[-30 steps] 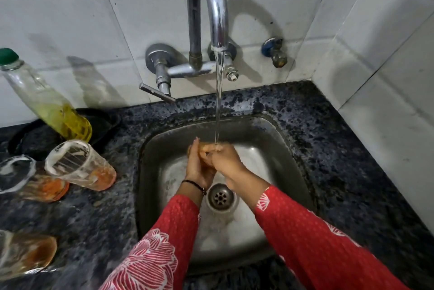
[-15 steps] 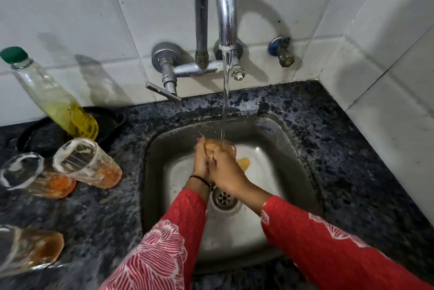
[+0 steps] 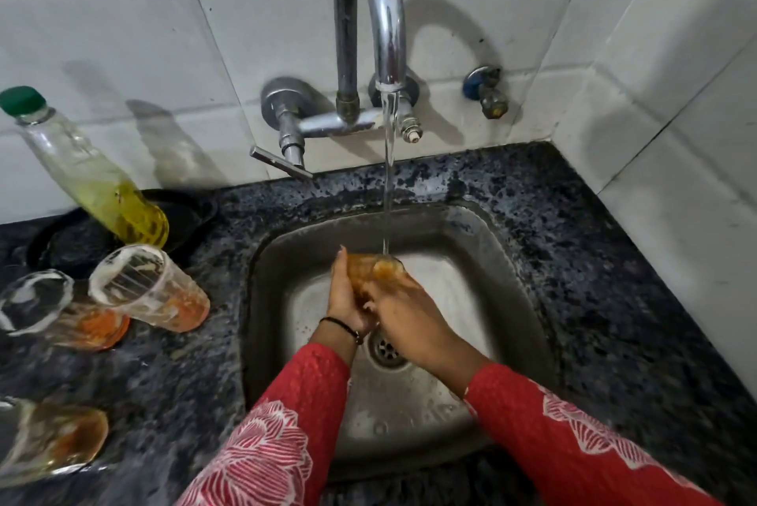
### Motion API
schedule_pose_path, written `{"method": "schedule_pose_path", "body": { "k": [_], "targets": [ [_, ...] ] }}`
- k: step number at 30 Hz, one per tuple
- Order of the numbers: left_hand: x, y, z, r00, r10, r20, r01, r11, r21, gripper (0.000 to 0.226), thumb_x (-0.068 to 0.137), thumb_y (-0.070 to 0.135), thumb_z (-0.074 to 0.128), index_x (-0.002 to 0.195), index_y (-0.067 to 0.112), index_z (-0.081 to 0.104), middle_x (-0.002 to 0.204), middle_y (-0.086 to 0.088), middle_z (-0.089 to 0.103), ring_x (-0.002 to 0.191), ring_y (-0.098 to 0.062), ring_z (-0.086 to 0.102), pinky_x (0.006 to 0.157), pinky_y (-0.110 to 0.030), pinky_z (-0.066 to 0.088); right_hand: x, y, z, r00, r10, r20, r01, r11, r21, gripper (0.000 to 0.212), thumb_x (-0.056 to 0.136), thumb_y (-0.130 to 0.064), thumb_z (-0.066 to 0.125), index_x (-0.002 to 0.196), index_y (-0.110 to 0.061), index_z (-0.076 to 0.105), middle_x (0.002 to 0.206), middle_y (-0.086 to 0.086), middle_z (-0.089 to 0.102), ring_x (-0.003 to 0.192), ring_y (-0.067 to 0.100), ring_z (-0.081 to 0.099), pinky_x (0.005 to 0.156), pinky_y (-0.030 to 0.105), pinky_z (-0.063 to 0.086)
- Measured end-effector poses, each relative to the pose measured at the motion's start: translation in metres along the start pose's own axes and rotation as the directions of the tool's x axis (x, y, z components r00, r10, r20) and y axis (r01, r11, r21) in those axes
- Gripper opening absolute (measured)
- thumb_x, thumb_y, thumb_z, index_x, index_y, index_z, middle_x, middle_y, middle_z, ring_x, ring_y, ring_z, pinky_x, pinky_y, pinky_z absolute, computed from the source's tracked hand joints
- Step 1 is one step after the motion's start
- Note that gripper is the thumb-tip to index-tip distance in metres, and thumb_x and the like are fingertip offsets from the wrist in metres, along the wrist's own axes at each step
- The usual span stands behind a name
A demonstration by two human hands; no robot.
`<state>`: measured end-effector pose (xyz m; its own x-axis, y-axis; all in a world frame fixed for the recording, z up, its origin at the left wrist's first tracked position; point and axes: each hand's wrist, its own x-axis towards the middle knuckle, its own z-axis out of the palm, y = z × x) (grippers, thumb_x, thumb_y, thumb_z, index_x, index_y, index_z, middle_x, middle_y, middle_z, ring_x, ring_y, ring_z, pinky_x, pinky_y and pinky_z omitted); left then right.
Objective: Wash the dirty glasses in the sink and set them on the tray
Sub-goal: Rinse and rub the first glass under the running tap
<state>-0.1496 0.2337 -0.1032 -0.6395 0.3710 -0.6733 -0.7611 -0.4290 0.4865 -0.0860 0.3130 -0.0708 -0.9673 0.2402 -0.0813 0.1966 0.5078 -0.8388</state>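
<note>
both hands, left hand (image 3: 346, 296) and right hand (image 3: 403, 319), grip closed round the orange-stained clear glass (image 3: 375, 272), rim poking above fingers, under the stream.

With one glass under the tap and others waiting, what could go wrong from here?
1. The glass is wet and held over the steel sink between the left hand and right hand; it may slip and crack.
2. Three dirty glasses stand crowded left of the sink; a sleeve could topple one.
</note>
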Motion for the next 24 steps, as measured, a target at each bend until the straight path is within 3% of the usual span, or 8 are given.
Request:
{"method": "schedule_pose_path", "body": {
  "k": [3,6,8,11,14,16,20,24],
  "targets": [
    [-0.002,-0.001,0.003,0.993,0.115,-0.015,-0.116,0.993,-0.032,0.097,0.065,0.075,0.060,0.130,0.004,0.053,0.108,-0.014,0.064,0.088,-0.024,0.060,0.068,-0.027,0.053,-0.006,0.002,-0.005,0.993,-0.102,-0.054,0.102,0.995,-0.013,0.034,0.096,-0.027,0.038,0.120,-0.017,0.059,0.129,0.000,0.052,0.121,0.011,0.045,0.105,0.023,0.035],
    [-0.010,-0.002,0.019,0.976,0.200,-0.091,-0.212,0.964,-0.159,0.104,0.054,0.068,0.075,0.137,0.013,0.045,0.127,-0.017,0.058,0.109,-0.033,0.061,0.095,-0.046,0.050,-0.009,-0.012,0.005,0.932,0.247,-0.265,-0.106,0.886,0.451,0.024,0.098,-0.024,0.045,0.113,-0.014,0.061,0.119,0.001,0.053,0.112,0.013,0.051,0.095,0.022,0.041],
    [-0.020,0.003,0.032,0.945,0.289,-0.156,-0.311,0.939,-0.145,0.100,0.049,0.070,0.077,0.127,0.012,0.053,0.121,-0.014,0.063,0.108,-0.029,0.063,0.096,-0.048,0.050,-0.011,-0.020,0.009,0.858,0.478,-0.188,-0.177,0.619,0.765,0.024,0.100,-0.027,0.041,0.108,-0.016,0.061,0.110,0.004,0.062,0.101,0.013,0.058,0.090,0.027,0.047],
    [-0.029,0.007,0.046,0.893,0.422,-0.158,-0.417,0.907,0.064,0.055,0.069,0.057,0.068,0.102,0.014,0.063,0.096,-0.007,0.067,0.086,-0.020,0.064,0.084,-0.037,0.052,-0.007,-0.016,0.008,0.745,0.664,0.065,-0.189,0.116,0.975,0.030,0.100,-0.030,0.039,0.085,-0.010,0.057,0.088,0.009,0.063,0.085,0.021,0.061,0.093,0.039,0.048],
    [-0.039,0.014,0.057,0.895,0.446,0.002,-0.435,0.873,0.220,0.011,0.090,0.020,0.056,0.092,0.013,0.064,0.090,-0.007,0.067,0.078,-0.016,0.062,0.066,-0.025,0.052,-0.006,-0.013,0.004,0.740,0.656,0.148,-0.116,-0.093,0.989,0.038,0.100,-0.036,0.037,0.078,-0.010,0.053,0.080,0.010,0.058,0.079,0.023,0.058,0.093,0.041,0.048],
    [-0.045,0.019,0.061,0.906,0.402,0.134,-0.423,0.862,0.278,0.013,0.091,0.015,0.055,0.083,0.014,0.064,0.085,-0.007,0.068,0.074,-0.015,0.063,0.061,-0.024,0.052,0.000,-0.010,0.000,0.755,0.627,0.190,-0.090,-0.187,0.978,0.039,0.101,-0.038,0.035,0.085,-0.009,0.055,0.087,0.013,0.059,0.082,0.025,0.059,0.084,0.039,0.052],
    [-0.058,0.017,0.060,0.914,0.350,0.207,-0.406,0.818,0.408,0.019,0.089,0.015,0.060,0.101,0.001,0.067,0.101,-0.011,0.069,0.091,-0.020,0.063,0.083,-0.030,0.051,0.015,-0.013,-0.018,0.801,0.542,0.253,-0.205,-0.148,0.967,0.050,0.097,-0.046,0.035,0.115,-0.008,0.062,0.101,0.016,0.068,0.094,0.027,0.063,0.079,0.037,0.051],
    [-0.063,0.009,0.037,0.864,0.440,0.246,-0.502,0.701,0.508,0.050,0.089,0.002,0.055,0.133,0.020,0.039,0.113,0.016,0.055,0.101,0.000,0.056,0.079,-0.011,0.049,0.023,-0.027,-0.019,0.817,0.494,0.298,-0.417,0.149,0.897,0.052,0.087,-0.053,0.052,0.111,-0.009,0.067,0.107,0.017,0.070,0.097,0.033,0.067,0.087,0.042,0.053]
  ]
}}
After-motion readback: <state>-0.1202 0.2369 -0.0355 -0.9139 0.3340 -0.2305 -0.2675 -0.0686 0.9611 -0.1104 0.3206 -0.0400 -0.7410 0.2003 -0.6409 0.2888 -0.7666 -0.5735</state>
